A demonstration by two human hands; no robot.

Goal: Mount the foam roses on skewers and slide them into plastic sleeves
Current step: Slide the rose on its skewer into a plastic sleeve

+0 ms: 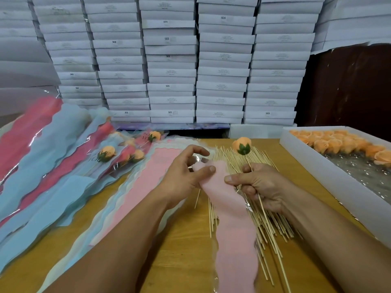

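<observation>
An orange foam rose with a green calyx sits on top of a wooden skewer. My right hand grips that skewer around its middle, rose pointing away from me. My left hand pinches the upper end of a pink plastic sleeve between thumb and fingers; the sleeve runs toward me across the table. The right thumb touches the sleeve's right edge. A loose pile of skewers lies under and right of the sleeve.
A white tray at the right holds several orange roses. Left of my hands lie a stack of pink sleeves, blue and red sleeves and sleeved roses. White boxes are stacked behind the wooden table.
</observation>
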